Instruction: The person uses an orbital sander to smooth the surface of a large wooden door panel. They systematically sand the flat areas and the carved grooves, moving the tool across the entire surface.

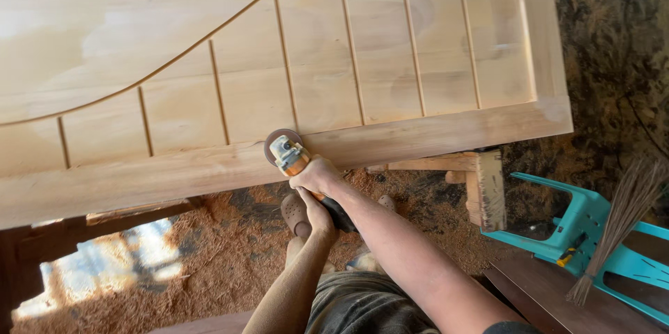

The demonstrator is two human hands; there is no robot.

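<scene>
Right now both hands clamp an angle grinder (289, 155) at frame centre: right hand (317, 175) wrapped near its head, left hand (315, 214) gripping the rear. Its disc rests on the wooden door (334, 76)'s lower rail edge; sawdust floor (223, 250) lies open below.

Under my work: wooden trestle (488, 187), bearing the door panel (293, 62). Floor (209, 257): sawdust throughout. On it, my clogs (295, 213), a teal stool (592, 236) on its side, a broom (620, 222).
</scene>
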